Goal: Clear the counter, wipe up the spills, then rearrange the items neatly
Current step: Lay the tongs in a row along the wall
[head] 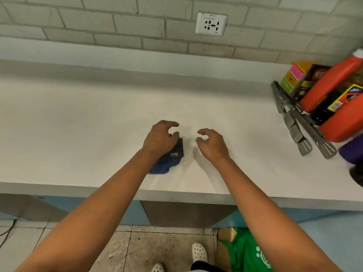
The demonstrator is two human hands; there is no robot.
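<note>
From the head view, the wiping step wants the crumpled dark-blue cloth [167, 161] gathered flat under the palm before sweeping the white surface [78, 124]. The left hand [160, 139] pinches its top edge; the right hand [213, 144], loosely curled, holds nothing just beside it.

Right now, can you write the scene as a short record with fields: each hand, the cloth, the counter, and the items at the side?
left hand: over the blue cloth, appears to hold it
right hand: fingers loosely curled, holds nothing
cloth: bunched, near the front edge
counter: white, mostly bare
right side: orange bottles, grey tongs, packets by the wall
wall: socket
</note>
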